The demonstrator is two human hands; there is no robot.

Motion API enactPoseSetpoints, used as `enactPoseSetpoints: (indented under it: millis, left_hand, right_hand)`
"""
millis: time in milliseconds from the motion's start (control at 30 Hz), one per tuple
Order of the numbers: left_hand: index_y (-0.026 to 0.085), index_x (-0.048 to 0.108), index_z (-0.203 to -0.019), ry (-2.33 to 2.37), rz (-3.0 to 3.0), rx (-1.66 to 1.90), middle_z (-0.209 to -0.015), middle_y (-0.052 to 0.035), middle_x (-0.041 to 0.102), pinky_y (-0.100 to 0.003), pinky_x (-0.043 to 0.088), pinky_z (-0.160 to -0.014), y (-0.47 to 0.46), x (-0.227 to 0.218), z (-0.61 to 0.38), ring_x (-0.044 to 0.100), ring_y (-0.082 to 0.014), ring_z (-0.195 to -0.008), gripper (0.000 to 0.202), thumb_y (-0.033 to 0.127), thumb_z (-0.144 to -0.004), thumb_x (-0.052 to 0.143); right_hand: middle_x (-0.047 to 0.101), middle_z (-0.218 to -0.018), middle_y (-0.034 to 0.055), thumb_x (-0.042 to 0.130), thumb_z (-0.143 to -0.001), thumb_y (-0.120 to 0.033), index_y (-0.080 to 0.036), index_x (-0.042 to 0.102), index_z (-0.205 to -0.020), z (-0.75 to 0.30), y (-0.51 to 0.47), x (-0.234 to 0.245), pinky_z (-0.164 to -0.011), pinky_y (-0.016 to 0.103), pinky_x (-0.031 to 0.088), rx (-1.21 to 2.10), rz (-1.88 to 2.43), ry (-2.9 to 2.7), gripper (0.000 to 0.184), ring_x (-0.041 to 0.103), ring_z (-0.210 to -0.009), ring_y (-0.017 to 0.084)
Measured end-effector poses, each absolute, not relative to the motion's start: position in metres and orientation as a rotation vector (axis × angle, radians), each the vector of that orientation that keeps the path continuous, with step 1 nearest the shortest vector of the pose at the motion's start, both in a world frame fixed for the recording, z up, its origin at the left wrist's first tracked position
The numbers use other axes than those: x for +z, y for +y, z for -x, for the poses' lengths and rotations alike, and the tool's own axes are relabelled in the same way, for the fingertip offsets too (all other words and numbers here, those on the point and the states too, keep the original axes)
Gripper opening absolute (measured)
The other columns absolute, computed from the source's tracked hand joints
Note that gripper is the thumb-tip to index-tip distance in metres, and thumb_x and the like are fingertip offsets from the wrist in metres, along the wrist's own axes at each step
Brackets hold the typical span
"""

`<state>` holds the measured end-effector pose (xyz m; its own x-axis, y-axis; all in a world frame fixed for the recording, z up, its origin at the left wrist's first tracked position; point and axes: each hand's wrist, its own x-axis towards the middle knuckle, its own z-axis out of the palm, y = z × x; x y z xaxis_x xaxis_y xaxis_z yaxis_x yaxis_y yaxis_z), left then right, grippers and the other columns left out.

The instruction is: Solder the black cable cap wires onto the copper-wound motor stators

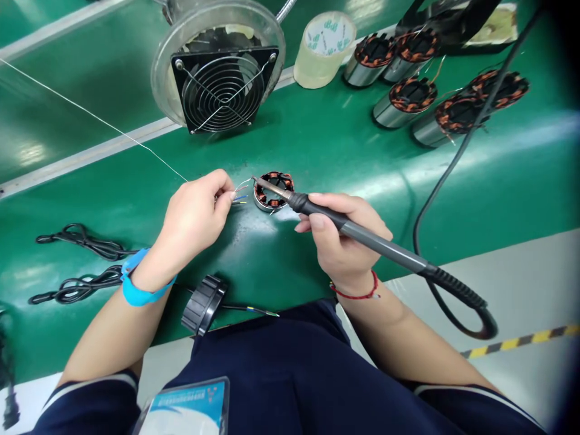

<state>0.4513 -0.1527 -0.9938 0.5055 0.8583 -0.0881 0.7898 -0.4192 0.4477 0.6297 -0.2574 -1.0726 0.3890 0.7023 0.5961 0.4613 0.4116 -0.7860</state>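
Note:
My right hand (347,232) is closed around a soldering iron (385,244), whose tip points left, at the upper left rim of a small stator (261,200) with copper windings. Just left of that stator, my left hand (197,208) pinches several thin wires (240,198), with blue and yellow ends showing. A fine silvery solder wire (113,127) runs from the upper left down to this hand, and a thin end emerges near the iron's tip. Whether tip and wire touch is too small to tell. Below the hands lies a black ribbed round cap (203,304) with a short cable.
A fume extractor fan (224,93) stands behind the hands, beside a tape roll (317,57). Several larger stators (405,99) stand at the back right. Coiled black cables (90,241) lie at left. The iron's cord (428,199) loops on the right, over the green table (362,169).

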Motion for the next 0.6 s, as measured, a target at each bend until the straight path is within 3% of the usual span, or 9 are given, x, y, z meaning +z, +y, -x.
enactPoseSetpoints:
  millis: [167,600]
  left_hand:
    - [0.017,0.061,-0.082,1.369,-2.337,0.194,-0.074,-0.0021,0.065,-0.028,0.033,-0.059,-0.1534,-0.9933,-0.4527,0.052,-0.0141,-0.062,0.011,0.020,-0.086,0.052]
    - [0.018,0.064,-0.083,1.412,-2.343,0.168,-0.071,-0.0013,0.064,-0.028,0.032,-0.058,-0.1536,-0.9947,-0.4542,0.053,-0.0145,-0.061,0.010,0.021,-0.086,0.055]
  right_hand:
    - [0.070,-0.078,-0.0005,0.065,-0.087,-0.026,-0.026,0.067,-0.108,-0.6293,-0.2565,-1.0756,-0.063,0.034,0.060,0.242,1.202,-1.230,0.021,0.069,-0.065,0.016]
    - [0.070,-0.077,-0.0002,0.064,-0.090,-0.031,-0.024,0.067,-0.106,-0.6250,-0.2570,-1.0716,-0.051,0.028,0.058,0.305,1.237,-1.164,0.018,0.068,-0.058,0.014]
